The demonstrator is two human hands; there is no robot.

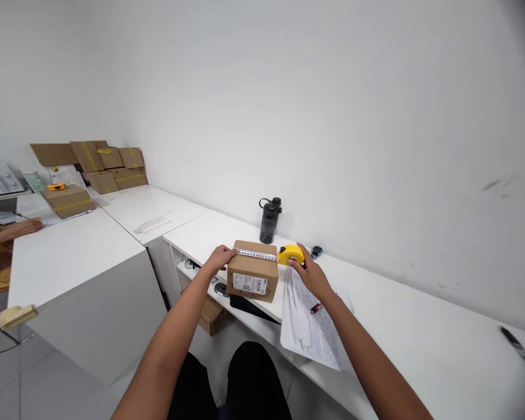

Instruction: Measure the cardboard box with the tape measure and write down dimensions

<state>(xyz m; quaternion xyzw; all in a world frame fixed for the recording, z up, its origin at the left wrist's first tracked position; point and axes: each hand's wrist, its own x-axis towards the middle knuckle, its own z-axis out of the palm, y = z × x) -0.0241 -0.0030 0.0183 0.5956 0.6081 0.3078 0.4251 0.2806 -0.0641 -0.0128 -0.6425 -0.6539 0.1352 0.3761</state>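
With the clock face centred on the cardboard box (252,269), we had that box before us at the front edge of the white desk (402,315), its printed label (249,283) facing our side. Our left hand (222,258), at half past nine, was clamped on the end of the measuring blade (257,255), thumb on top at the box's edge; how its lower fingers met the side we could not tell. The blade ran across the top of the box to the yellow tape measure (290,254), just off the opposite edge toward half past two, and our right hand (307,269) was closed around that case. At one o'clock we saw a dark bottle (269,220) upright near the wall. At four o'clock lay written papers (310,332), partly under our right forearm, with a red-and-black pen (317,307) on them. Far off toward ten o'clock stood stacked cartons (114,169), and nearer half past nine another carton (67,201) bore an orange tape measure (56,186), with a co-worker's hand (30,226) just beyond it, holding a pen.
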